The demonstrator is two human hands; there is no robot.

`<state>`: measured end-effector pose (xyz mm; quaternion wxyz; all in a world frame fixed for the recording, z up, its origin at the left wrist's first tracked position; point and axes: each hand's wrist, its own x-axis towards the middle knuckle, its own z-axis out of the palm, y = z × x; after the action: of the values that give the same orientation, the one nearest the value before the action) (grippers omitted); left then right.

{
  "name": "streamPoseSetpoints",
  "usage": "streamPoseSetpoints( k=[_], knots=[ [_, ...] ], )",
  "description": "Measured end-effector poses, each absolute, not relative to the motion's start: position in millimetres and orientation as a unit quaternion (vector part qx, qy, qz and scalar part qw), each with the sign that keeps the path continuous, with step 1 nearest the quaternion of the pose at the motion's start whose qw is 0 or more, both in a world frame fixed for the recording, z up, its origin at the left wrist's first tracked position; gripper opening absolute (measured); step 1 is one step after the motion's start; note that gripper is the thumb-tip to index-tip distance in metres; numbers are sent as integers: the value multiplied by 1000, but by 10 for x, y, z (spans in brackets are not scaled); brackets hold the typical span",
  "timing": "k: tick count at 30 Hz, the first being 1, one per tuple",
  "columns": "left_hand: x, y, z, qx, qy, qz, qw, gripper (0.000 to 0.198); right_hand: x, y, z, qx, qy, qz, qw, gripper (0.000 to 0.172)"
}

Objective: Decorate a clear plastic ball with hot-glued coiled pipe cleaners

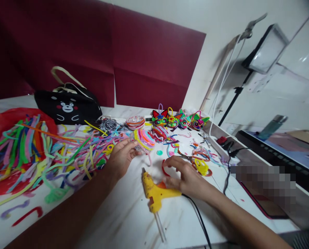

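Observation:
My left hand [121, 156] rests on the white table [133, 214], its fingers closed on a striped dome of coiled pipe cleaners [144, 139]. To its right my right hand [185, 175] hovers low over the table, pinching a short curved red pipe cleaner piece [164, 170]. A yellow hot glue gun [155, 194] lies just in front of the right hand, nozzle pointing away, glue stick toward me, black cord [198, 218] trailing right. Scissors [185, 157] lie beyond the right hand.
A big heap of coloured pipe cleaners [32, 152] covers the left, over a red bag [3, 121]. A black bear-face tote [67, 107] stands behind. Several finished colourful masks [180, 120] line the back. A phone [263, 204] lies right; a keyboard [273, 152] and lamp [267, 48] beyond.

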<state>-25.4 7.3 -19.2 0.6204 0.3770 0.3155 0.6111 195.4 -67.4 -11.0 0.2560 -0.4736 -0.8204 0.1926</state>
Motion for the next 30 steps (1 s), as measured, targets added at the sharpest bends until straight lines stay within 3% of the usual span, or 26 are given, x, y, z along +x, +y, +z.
streamPoseSetpoints(
  k=[6, 13, 24, 30],
  knots=[
    [-207, 7, -205, 398, 305, 581, 642, 12, 1697, -457, -189, -553, -754, 197, 294, 33],
    [-163, -19, -195, 388, 301, 586, 645, 9, 1594, -320, -411, -517, -727, 270, 363, 17],
    [-147, -37, -217, 391, 305, 579, 647, 4, 1599, -377, -344, -384, -595, 552, 440, 40],
    [-112, -47, -201, 372, 307, 584, 653, 8, 1569, -366, -360, -425, -547, 544, 474, 46]
  ],
)
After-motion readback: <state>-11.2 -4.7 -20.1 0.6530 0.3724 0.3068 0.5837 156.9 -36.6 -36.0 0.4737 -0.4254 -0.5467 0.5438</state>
